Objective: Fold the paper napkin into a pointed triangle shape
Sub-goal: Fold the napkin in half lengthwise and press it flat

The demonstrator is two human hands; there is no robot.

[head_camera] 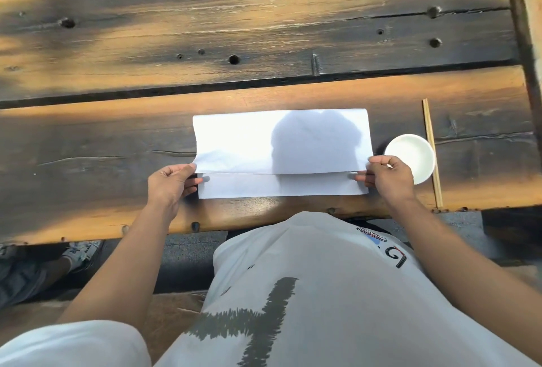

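Note:
A white paper napkin (234,143) lies near the front edge of a dark wooden table (264,38). Its top layer is doubled toward me, with a narrow strip of the lower layer showing beneath the free edge. My left hand (168,183) pinches the top layer's near-left corner, fingers tucked between the layers. My right hand (388,179) pinches the near-right corner the same way. A head-shaped shadow falls across the napkin's right half.
A small white bowl (410,152) sits just right of the napkin, touching my right hand's far side. A pair of wooden chopsticks (431,149) lies beyond the bowl. Another person's sneaker (83,252) shows below the table at left.

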